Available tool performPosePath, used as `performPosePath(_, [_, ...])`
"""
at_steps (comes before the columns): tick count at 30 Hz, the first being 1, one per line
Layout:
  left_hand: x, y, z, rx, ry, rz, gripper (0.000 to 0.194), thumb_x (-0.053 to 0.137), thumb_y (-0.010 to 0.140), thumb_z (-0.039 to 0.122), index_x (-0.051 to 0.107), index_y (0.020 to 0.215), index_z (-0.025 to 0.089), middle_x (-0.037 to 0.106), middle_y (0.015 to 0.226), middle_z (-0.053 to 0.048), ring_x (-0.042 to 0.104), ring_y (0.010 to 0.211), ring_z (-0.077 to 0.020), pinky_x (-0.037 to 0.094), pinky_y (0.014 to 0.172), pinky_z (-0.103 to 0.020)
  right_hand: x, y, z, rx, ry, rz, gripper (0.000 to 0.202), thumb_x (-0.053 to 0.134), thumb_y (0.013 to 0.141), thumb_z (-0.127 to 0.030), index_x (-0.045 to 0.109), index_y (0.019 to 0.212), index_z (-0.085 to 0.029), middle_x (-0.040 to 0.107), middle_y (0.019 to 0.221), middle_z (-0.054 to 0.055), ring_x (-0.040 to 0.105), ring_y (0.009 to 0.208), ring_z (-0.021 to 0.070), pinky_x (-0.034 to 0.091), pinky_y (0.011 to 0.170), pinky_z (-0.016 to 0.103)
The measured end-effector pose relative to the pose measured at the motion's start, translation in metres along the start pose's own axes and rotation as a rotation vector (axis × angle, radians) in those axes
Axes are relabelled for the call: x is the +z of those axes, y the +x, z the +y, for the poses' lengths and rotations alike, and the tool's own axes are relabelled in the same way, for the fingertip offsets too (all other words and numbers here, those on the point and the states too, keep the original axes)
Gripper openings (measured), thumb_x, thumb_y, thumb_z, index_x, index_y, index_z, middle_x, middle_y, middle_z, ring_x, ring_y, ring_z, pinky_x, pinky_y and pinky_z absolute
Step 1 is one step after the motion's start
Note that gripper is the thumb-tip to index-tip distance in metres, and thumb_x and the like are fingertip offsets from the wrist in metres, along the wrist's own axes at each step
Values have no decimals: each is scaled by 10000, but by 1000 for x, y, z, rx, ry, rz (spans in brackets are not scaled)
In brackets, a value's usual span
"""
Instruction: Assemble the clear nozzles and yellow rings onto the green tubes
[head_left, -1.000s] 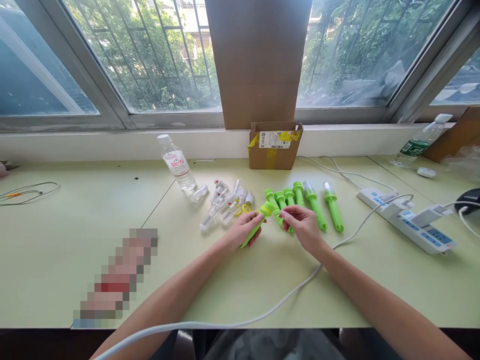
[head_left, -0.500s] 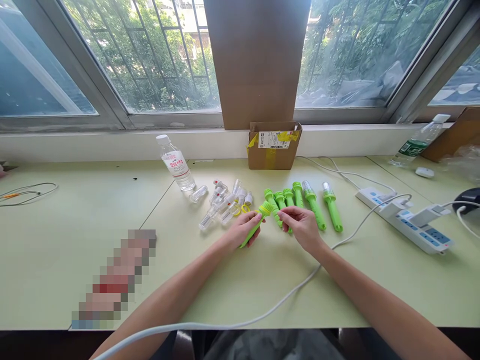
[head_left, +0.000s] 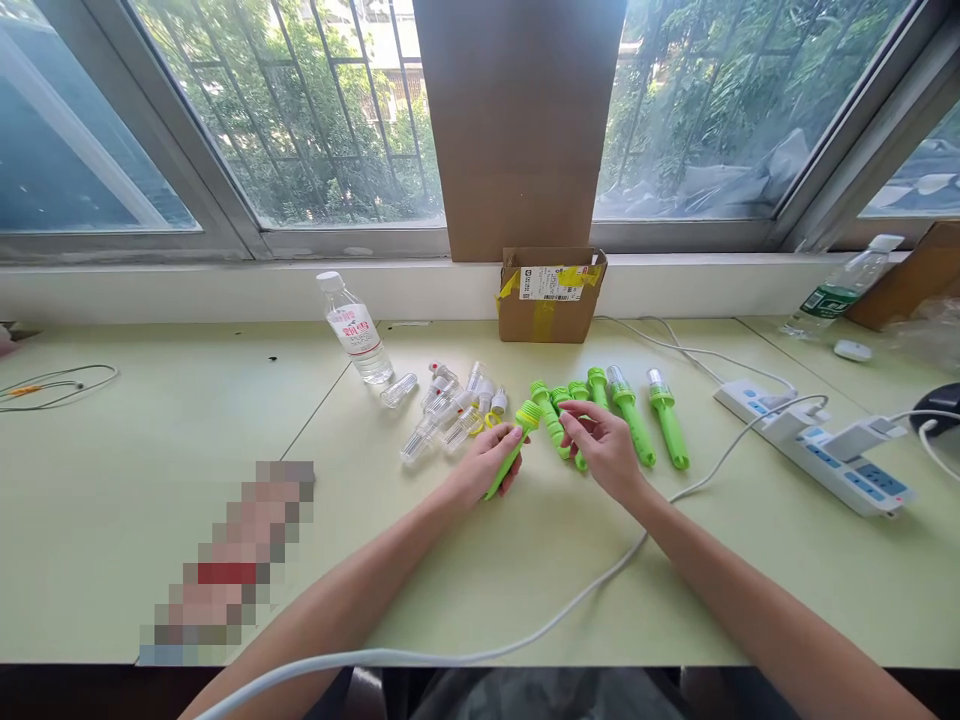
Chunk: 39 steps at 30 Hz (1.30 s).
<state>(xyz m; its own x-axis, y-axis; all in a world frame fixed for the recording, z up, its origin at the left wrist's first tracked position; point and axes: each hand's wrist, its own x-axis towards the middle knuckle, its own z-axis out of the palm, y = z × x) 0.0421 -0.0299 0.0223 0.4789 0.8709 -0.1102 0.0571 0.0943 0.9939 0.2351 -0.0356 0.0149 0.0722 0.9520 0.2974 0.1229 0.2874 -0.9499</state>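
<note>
The left hand (head_left: 486, 466) grasps a bright-green cylindrical plastic tube (head_left: 527, 418), its yellow-ringed top near the right hand (head_left: 604, 450), whose grip I cannot tell.

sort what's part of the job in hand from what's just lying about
Likely the job's:
green handle in the left hand
other green handles
clear plastic tubes
yellow rings

Apparently lying about:
pink-labelled water bottle
green-labelled water bottle
power strip
cardboard box

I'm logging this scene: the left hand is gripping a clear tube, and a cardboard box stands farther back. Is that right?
Not quite: the left hand grips a green handle, not a clear tube, as the head view shows. The cardboard box does stand farther back.
</note>
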Motion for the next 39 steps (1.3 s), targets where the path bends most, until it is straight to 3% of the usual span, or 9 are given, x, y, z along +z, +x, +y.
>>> performPosePath(5, [7, 1, -4, 50, -43, 200, 391, 479, 847, 577, 462, 830, 187, 483, 510, 73, 406, 338, -60, 338, 355, -183, 1, 22, -4, -57, -153, 29, 322, 588, 836, -406, 631, 1060, -178, 633, 876, 63, 630, 594, 151, 507, 473, 257])
performPosePath(9, [9, 1, -3, 99, -39, 285, 397, 500, 833, 584, 442, 788, 193, 476, 491, 74, 399, 341, -61, 331, 356, -185, 14, 45, -4, -155, -342, 7, 326, 586, 808, -280, 620, 1118, -183, 656, 955, 81, 639, 679, 163, 536, 588, 292])
performPosePath(14, [9, 2, -4, 102, -44, 312, 364, 493, 851, 556, 453, 809, 197, 463, 481, 77, 386, 341, -68, 314, 349, -195, 39, 72, 5, -242, -475, -269, 558, 619, 713, -120, 545, 1262, -186, 632, 1142, 112, 617, 988, 228, 526, 841, 386])
performPosePath(17, [8, 3, -5, 87, -60, 352, 343, 487, 861, 543, 466, 838, 201, 467, 493, 72, 400, 355, -76, 321, 360, -208, 49, 82, 6, -255, -530, -400, 635, 659, 698, -144, 509, 1314, -175, 568, 1286, 134, 537, 1179, 270, 445, 985, 427])
performPosePath(22, [6, 4, -5, 66, -75, 387, 350, 498, 852, 557, 454, 816, 211, 481, 518, 61, 415, 371, -86, 334, 370, -223, 60, 93, 3, -213, -694, -566, 737, 753, 608, -196, 523, 1307, -200, 610, 1250, 103, 565, 1138, 304, 461, 936, 397])
performPosePath(25, [6, 4, -6, 65, -78, 385, 341, 499, 853, 548, 442, 799, 216, 488, 529, 61, 419, 368, -87, 333, 368, -225, 65, 97, 3, -172, -780, -609, 693, 776, 593, -211, 571, 1255, -242, 669, 1141, 64, 604, 1050, 305, 461, 898, 397])
performPosePath(31, [6, 4, -7, 86, -67, 357, 316, 471, 879, 517, 435, 795, 214, 489, 538, 64, 429, 356, -81, 329, 361, -222, 63, 96, 6, -172, -792, -541, 679, 795, 577, -219, 595, 1224, -187, 591, 1070, 98, 616, 887, 248, 481, 788, 352])
performPosePath(35, [7, 4, -6, 93, -50, 346, 330, 457, 882, 527, 444, 808, 206, 486, 531, 69, 429, 351, -81, 330, 351, -219, 51, 88, 6, -182, -746, -374, 430, 721, 681, -288, 652, 1085, -157, 447, 1108, 108, 575, 755, 161, 494, 716, 327])
performPosePath(39, [8, 3, -6, 103, -20, 321, 339, 468, 878, 525, 439, 790, 199, 486, 510, 75, 420, 338, -71, 315, 360, -207, 32, 71, 3, -307, -675, -240, 194, 713, 660, -275, 672, 823, -179, 452, 1032, 78, 559, 765, 169, 487, 673, 308])
